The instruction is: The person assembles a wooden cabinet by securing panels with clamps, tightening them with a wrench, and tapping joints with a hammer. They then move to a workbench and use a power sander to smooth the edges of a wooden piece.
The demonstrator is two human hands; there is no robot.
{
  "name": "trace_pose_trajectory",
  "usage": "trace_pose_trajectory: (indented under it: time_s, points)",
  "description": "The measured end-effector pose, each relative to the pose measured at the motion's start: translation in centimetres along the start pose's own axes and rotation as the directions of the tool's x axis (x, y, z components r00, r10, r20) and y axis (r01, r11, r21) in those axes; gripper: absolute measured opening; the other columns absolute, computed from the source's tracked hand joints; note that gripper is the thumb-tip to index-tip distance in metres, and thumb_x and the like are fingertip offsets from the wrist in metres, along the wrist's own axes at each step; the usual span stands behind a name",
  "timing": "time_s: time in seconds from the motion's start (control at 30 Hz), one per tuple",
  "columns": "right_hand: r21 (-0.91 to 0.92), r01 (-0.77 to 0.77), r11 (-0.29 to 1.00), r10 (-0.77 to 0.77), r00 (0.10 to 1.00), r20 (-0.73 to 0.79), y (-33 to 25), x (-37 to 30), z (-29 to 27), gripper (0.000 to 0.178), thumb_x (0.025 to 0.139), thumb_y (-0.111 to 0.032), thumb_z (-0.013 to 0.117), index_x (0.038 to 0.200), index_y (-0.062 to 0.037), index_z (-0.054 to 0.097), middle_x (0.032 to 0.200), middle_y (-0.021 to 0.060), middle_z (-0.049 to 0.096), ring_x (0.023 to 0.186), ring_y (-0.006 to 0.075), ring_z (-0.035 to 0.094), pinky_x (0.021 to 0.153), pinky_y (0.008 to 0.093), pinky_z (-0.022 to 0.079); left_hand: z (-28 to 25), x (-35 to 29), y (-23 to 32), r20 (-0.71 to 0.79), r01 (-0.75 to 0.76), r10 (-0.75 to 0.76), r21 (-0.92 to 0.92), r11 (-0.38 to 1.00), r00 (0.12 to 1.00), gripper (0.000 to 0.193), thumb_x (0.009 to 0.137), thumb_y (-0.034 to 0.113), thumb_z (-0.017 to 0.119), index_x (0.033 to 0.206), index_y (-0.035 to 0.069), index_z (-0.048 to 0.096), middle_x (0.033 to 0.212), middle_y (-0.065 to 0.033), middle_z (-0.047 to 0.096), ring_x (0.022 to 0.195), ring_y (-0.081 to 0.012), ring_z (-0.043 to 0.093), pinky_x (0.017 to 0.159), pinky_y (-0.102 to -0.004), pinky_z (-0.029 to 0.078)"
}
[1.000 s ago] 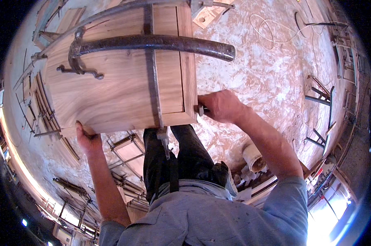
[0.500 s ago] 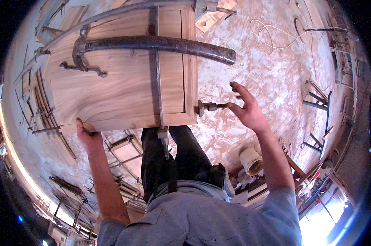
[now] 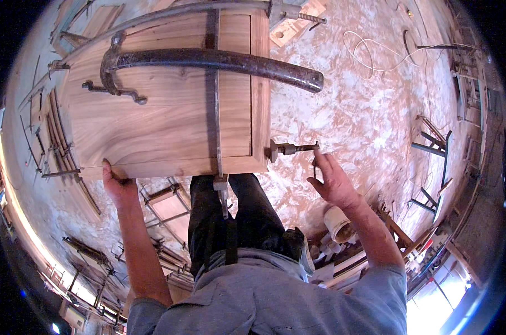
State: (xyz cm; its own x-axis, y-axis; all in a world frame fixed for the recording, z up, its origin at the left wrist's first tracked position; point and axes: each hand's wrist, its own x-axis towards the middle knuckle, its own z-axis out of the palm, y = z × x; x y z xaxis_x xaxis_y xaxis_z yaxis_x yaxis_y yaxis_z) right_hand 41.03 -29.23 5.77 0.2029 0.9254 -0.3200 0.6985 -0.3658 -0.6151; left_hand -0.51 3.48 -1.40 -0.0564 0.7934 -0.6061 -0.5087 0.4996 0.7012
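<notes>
The person wears a muted grey-blue shirt (image 3: 286, 298), creased across the front and gathered into soft folds at the waist, with a few faint dark specks toward the right hand (image 3: 339, 183). Its loose left sleeve (image 3: 146, 317) and right sleeve (image 3: 382, 287) are short, leaving the forearms bare down to the ungloved left hand (image 3: 120, 190) and its partner. Below and between the hands show dark, nearly black trousers (image 3: 204, 220), with a narrow black strap (image 3: 231, 252) hanging at the front.
</notes>
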Motion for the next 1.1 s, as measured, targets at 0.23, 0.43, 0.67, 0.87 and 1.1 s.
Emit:
trace_pose_trajectory:
  time_s: [0.23, 0.43, 0.67, 0.87, 1.1]
  points:
    - [-0.404, 0.303, 0.863, -0.338, 0.941, -0.017, -0.3, 2.2, -2.5, 0.027, 0.069, -0.017, 0.075, 0.092, -0.0113, 0.064, 0.103, 0.0106, 0.056, 0.094, 0.0275, 0.058, 0.077, 0.0359, 0.051, 0.4, -0.3, 0.0, 0.012, 0.002, -0.002, -0.011, 1.000, 1.000, 0.037, 0.094, 0.028, 0.052, 0.123, 0.006, 0.054, 0.123, -0.0081, 0.059, 0.116, -0.0265, 0.054, 0.101, -0.0451, 0.042]
    - [0.029, 0.295, 0.955, -0.295, 0.955, 0.001, 0.8, 3.2, -3.9, 0.025, 0.082, -0.024, 0.070, 0.091, -0.0009, 0.063, 0.120, 0.0189, 0.061, 0.113, 0.0374, 0.057, 0.092, 0.0418, 0.049, 0.3, -0.2, -0.1, -0.043, -0.018, 0.018, 0.002, 1.000, 0.999, 0.036, 0.094, 0.027, 0.052, 0.123, 0.006, 0.054, 0.120, -0.0077, 0.060, 0.114, -0.0267, 0.055, 0.099, -0.0461, 0.043]
    - [0.421, -0.347, 0.838, 0.361, 0.931, 0.049, 2.0, 8.5, -2.3, 0.044, 0.096, -0.033, 0.051, 0.078, 0.0035, 0.067, 0.065, 0.0146, 0.065, 0.059, 0.0237, 0.064, 0.061, 0.0348, 0.051, -0.7, 0.4, -0.1, 0.045, -0.005, 0.005, -0.007, 1.000, 0.999, 0.036, 0.094, 0.027, 0.051, 0.123, 0.005, 0.053, 0.123, -0.0092, 0.059, 0.115, -0.0278, 0.054, 0.099, -0.0469, 0.043]
    - [0.279, -0.765, 0.580, 0.593, 0.631, 0.500, 1.8, 12.6, -3.1, 0.048, 0.095, -0.041, 0.047, 0.080, 0.0019, 0.063, 0.059, 0.0112, 0.062, 0.044, 0.0195, 0.054, 0.046, 0.0330, 0.043, 1.0, -0.3, -0.3, 0.040, -0.019, 0.020, -0.008, 1.000, 0.999, 0.037, 0.095, 0.028, 0.050, 0.123, 0.005, 0.052, 0.124, -0.0093, 0.058, 0.116, -0.0283, 0.053, 0.100, -0.0468, 0.042]
    - [0.071, -0.116, 0.991, 0.126, 0.979, -0.159, 2.6, 8.5, -3.7, 0.039, 0.087, -0.017, 0.056, 0.122, -0.0011, 0.052, 0.110, 0.0201, 0.061, 0.097, 0.0301, 0.061, 0.083, 0.0386, 0.050, 1.8, -1.3, -0.3, -0.049, -0.006, 0.005, -0.014, 1.000, 0.999, 0.038, 0.095, 0.030, 0.048, 0.124, 0.005, 0.052, 0.125, -0.0092, 0.057, 0.118, -0.0285, 0.051, 0.103, -0.0469, 0.040]
